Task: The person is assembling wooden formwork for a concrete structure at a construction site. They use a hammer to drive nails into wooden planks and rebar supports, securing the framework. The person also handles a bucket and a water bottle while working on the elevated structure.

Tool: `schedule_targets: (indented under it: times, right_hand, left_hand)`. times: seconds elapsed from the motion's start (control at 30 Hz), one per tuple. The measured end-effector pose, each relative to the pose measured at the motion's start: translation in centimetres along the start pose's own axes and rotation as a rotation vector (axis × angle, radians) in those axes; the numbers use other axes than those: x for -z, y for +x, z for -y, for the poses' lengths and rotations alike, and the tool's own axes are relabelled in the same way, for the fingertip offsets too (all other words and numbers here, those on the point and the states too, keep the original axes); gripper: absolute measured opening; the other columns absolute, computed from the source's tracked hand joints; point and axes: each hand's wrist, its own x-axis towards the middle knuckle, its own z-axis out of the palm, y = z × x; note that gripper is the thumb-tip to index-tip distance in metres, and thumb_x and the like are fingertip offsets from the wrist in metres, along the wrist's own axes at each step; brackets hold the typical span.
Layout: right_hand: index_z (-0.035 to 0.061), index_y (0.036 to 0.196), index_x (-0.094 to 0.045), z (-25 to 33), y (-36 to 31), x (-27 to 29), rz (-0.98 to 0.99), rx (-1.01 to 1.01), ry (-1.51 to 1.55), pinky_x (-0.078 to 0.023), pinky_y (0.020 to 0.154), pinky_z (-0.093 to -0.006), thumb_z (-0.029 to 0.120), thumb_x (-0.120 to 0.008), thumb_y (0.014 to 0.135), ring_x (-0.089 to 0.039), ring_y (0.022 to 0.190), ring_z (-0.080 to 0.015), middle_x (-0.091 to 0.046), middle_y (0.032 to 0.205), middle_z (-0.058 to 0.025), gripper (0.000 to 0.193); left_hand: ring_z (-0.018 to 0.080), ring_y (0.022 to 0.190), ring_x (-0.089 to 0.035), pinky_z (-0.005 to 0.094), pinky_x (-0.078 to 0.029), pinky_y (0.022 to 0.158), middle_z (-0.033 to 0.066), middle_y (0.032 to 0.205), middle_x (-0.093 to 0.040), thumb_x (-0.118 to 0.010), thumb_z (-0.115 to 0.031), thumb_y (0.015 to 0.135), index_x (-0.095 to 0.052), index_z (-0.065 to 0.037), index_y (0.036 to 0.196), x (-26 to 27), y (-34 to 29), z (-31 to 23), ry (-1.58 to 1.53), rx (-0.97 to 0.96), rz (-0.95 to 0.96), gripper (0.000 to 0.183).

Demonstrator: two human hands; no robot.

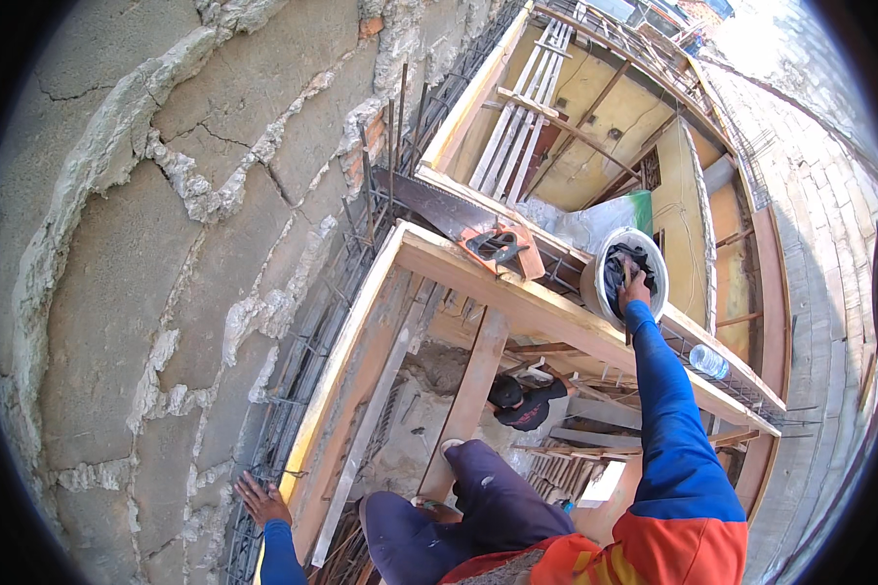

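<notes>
My right arm stretches out to a whitish bucket (pixel 661 283) resting on the far wooden formwork beam. At its mouth, my right hand (pixel 635 291) is closed against dark, crumpled material (pixel 615 265); what the fingers grip is hidden. Low on the left, my left hand (pixel 261 501) lies with fingers spread over the formwork edge and steel bars, beside the rough wall. A handsaw (pixel 434 205) with an orange and black handle lies across the beam corner, left of the bucket, touched by neither hand.
Below my legs, a plank (pixel 470 395) spans the opening, and a person in dark clothing (pixel 525 402) is at work down there. A clear plastic bottle (pixel 709 362) lies on the beam right of the bucket. Upright rebar (pixel 397 136) sticks up near the cracked wall (pixel 215 195).
</notes>
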Motion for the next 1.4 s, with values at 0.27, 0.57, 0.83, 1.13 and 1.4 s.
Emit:
schedule_targets:
  times: [0.27, 0.57, 0.83, 1.13, 1.4]
  right_hand:
    - [0.0019, 0.131, -0.036, -1.5, -1.3, 0.8, -0.142, 0.146, -0.104, -0.049, 0.092, -0.0531, 0.026, -0.071, 0.086, -0.06, 0.105, -0.0489, -0.061, 0.113, -0.0312, 0.062]
    - [0.0016, 0.136, -0.043, -7.1, -12.2, 5.6, -0.276, 0.321, 0.098, -0.04, 0.104, -0.0485, 0.017, -0.066, 0.089, -0.049, 0.12, -0.0424, -0.053, 0.127, -0.0254, 0.055]
    - [0.0032, 0.134, -0.047, -18.2, -21.7, 7.4, -0.205, 0.083, 0.165, -0.048, 0.095, -0.0451, 0.012, -0.064, 0.09, -0.058, 0.111, -0.0393, -0.058, 0.121, -0.0242, 0.048]
    - [0.0039, 0.132, -0.048, -23.4, -22.8, 5.0, -0.148, -0.078, 0.359, -0.056, 0.081, -0.0371, 0.017, -0.063, 0.094, -0.066, 0.098, -0.0277, -0.063, 0.114, -0.0192, 0.043]
    - [0.0056, 0.142, -0.037, -13.5, -11.4, -0.1, -0.096, -0.349, 0.762, -0.055, 0.08, -0.0369, 0.031, -0.065, 0.095, -0.066, 0.097, -0.0286, -0.063, 0.113, -0.0175, 0.06]
  left_hand:
    - [0.0287, 0.153, -0.007, 0.0484, -0.024, 0.12, 0.0091, 0.166, -0.006, -0.034, -0.045, 0.105, -0.003, -0.022, 0.16, 0.1, 0.0, -0.7, 0.032, -0.03, 0.003, 0.067]
    - [0.0272, 0.153, -0.007, 0.0509, -0.024, 0.12, 0.0068, 0.167, 0.001, -0.03, -0.059, 0.101, 0.007, -0.033, 0.158, 1.1, 1.4, -0.1, 0.103, 0.043, 0.222, 0.073]
    - [0.0343, 0.152, -0.011, 0.0486, -0.022, 0.121, 0.0156, 0.166, -0.004, -0.043, -0.051, 0.1, 0.016, -0.027, 0.157, 0.0, 5.2, 1.0, 0.105, -0.046, 0.379, 0.085]
    - [0.0394, 0.142, -0.033, 0.0514, -0.03, 0.115, 0.0212, 0.16, -0.024, -0.043, -0.032, 0.101, -0.051, -0.004, 0.138, 1.1, 5.5, -8.3, 0.144, 0.266, 0.064, 0.047]
    - [0.0436, 0.15, -0.012, 0.0517, -0.019, 0.121, 0.028, 0.162, -0.005, -0.051, -0.045, 0.098, -0.008, -0.011, 0.159, 6.5, 2.6, -32.0, -0.243, -0.257, 0.101, 0.082]
